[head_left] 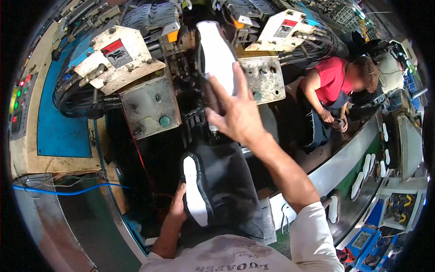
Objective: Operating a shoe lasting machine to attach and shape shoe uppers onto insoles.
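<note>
R hand (240, 111) & L hand (178, 204) well apart. R reaches up, fingers spread over the lower end of the upper shoe (216, 52); can't tell if they press. L is closed on the L side of the lap shoe (195, 192), thumb at its edge.

Upper shoe: long, smooth white bottom, waisted, black along its L side, set in the machine btwn two scuffed white guard plates (118, 59). Lap shoe: similar white bottom, black rim puckered & soft-looking, lying lengthwise on dark, matte cloth (235, 181) over the lap.

Edges: grey metal control box (149, 106), sq. corners, grimy, L of R hand; pale box (265, 84) just beside it on the R. Open room: dark gap L of lap shoe, up to the blue panel (63, 113) side. R forearm passes near a curved metal rail (346, 152); white-bottomed pieces (357, 185) lie beyond. Co-worker (333, 75) in red sits past the rail's far end, hands on a small dark item.
</note>
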The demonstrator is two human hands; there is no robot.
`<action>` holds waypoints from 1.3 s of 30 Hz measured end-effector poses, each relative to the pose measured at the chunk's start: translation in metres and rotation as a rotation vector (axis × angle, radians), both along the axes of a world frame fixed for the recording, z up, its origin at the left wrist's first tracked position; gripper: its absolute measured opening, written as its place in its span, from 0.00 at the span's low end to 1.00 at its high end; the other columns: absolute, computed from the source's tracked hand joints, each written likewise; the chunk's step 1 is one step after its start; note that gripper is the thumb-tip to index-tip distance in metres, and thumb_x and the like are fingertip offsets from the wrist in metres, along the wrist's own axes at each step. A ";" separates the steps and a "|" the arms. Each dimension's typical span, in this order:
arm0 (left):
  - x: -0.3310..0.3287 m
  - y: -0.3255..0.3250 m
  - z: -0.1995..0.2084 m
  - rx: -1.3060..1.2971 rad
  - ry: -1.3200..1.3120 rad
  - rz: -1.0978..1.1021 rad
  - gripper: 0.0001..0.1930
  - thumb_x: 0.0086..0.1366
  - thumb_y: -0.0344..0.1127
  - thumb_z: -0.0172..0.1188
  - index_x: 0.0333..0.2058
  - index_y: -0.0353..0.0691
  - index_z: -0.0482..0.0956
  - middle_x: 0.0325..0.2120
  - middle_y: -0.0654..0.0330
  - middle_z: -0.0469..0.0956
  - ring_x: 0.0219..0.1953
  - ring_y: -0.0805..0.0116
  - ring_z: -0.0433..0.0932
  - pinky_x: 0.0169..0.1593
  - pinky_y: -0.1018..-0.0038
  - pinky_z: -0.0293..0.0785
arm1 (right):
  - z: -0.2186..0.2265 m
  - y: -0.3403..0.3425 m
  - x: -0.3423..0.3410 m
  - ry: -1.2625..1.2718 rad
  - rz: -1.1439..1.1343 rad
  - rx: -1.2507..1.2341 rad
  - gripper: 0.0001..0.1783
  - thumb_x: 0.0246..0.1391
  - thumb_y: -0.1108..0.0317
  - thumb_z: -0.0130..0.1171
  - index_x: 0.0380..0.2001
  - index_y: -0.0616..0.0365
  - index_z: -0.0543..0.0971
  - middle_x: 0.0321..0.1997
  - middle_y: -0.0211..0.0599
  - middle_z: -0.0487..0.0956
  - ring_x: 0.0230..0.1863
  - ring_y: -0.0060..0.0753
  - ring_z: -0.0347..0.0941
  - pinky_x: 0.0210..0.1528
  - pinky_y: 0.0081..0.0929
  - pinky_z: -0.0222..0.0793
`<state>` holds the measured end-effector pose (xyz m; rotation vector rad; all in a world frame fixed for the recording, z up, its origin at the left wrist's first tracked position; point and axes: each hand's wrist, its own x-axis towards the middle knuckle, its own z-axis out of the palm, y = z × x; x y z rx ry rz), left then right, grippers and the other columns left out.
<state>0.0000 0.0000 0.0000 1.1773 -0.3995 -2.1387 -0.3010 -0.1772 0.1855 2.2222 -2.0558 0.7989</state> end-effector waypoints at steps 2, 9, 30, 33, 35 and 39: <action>0.002 -0.017 0.003 0.035 0.048 -0.051 0.37 0.82 0.63 0.46 0.68 0.33 0.73 0.57 0.43 0.84 0.55 0.48 0.86 0.64 0.54 0.81 | 0.006 -0.003 0.024 -0.011 -0.038 0.034 0.49 0.54 0.49 0.77 0.78 0.38 0.69 0.83 0.77 0.48 0.57 0.80 0.78 0.59 0.59 0.82; -0.003 -0.014 0.015 0.040 0.072 -0.112 0.36 0.82 0.54 0.51 0.82 0.48 0.55 0.73 0.51 0.69 0.71 0.52 0.73 0.72 0.53 0.74 | 0.027 -0.004 0.005 0.349 0.101 -0.136 0.47 0.60 0.37 0.71 0.77 0.43 0.70 0.81 0.60 0.59 0.78 0.73 0.58 0.71 0.60 0.73; -0.099 -0.080 0.038 0.095 -0.008 -0.354 0.40 0.82 0.51 0.54 0.84 0.46 0.49 0.80 0.54 0.59 0.78 0.57 0.61 0.79 0.60 0.58 | 0.048 -0.168 -0.023 0.195 0.170 -0.145 0.39 0.62 0.42 0.65 0.70 0.50 0.79 0.71 0.61 0.76 0.69 0.73 0.72 0.78 0.58 0.65; -0.116 -0.094 0.067 0.093 -0.093 -0.430 0.41 0.81 0.53 0.55 0.84 0.49 0.49 0.80 0.54 0.59 0.79 0.55 0.59 0.79 0.59 0.56 | 0.049 -0.166 -0.025 0.192 0.161 -0.188 0.39 0.62 0.42 0.64 0.71 0.50 0.78 0.70 0.62 0.77 0.68 0.72 0.73 0.78 0.58 0.65; -0.114 -0.089 0.054 -0.023 0.021 -0.426 0.43 0.81 0.54 0.56 0.85 0.50 0.48 0.81 0.53 0.58 0.80 0.55 0.58 0.80 0.58 0.55 | 0.072 -0.158 -0.013 0.222 0.134 -0.113 0.39 0.65 0.43 0.63 0.73 0.52 0.76 0.72 0.63 0.76 0.73 0.74 0.70 0.80 0.64 0.61; -0.111 -0.085 0.056 0.013 -0.115 -0.503 0.45 0.80 0.56 0.57 0.85 0.48 0.47 0.81 0.53 0.57 0.80 0.54 0.57 0.80 0.58 0.55 | 0.103 -0.149 0.011 0.255 0.086 0.093 0.42 0.65 0.45 0.69 0.74 0.55 0.73 0.76 0.64 0.70 0.73 0.86 0.66 0.66 0.67 0.80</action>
